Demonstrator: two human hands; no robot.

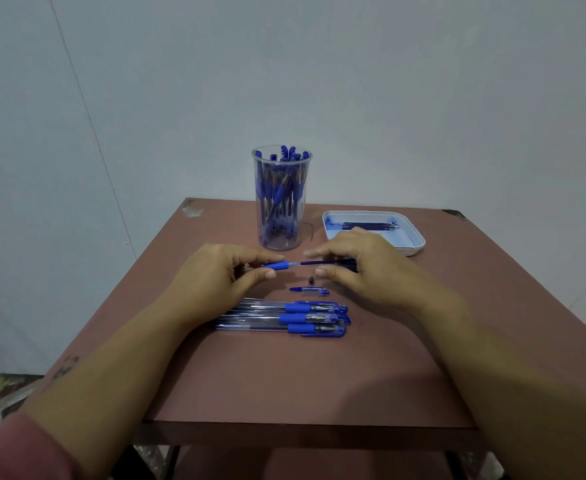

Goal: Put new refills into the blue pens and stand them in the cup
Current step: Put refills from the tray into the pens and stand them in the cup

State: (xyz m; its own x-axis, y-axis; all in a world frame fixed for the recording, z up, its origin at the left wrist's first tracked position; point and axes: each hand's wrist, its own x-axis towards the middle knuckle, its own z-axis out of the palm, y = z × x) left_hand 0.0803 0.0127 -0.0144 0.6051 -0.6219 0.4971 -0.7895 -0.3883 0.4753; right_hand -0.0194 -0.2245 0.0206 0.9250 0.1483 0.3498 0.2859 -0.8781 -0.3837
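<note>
Gripped pen barrel (277,265) by its blue grip at ctr of frame w/ left hand (215,275): thumb below, forefinger on top, other fingers curled. Pinched dark refill (319,262) w/ right hand (364,268), thumb & fingers closed round its rear part. Lined refill up level w/ barrel's clear mouth, front end at or in it; couldn't tell how far in. Held both just above table (302,375), spanning the gap btwn the two hands.

Left just below that gap: small dark tip cone (311,280), then loose cap (310,291), clear w/ blue clip, lying sideways. Laid lower still, near ctr: three capped pens (284,318) side by side, touching, caps to the right, left ends hidden under left wrist.

Stood above ctr, near table's far edge: clear cup (281,199), packed w/ blue pens (279,194). Set right of cup, partly behind right hand: white tray (412,244), stained w/ blue ink, a few spare refills (367,225) along its far side.

Worked on reddish-brown table, chipped at both far corners. Faced plain pale wall (423,98) across upper frame, thin slanted seam at upper left. Wore pink sleeve (14,452), seen at lower left corner.
</note>
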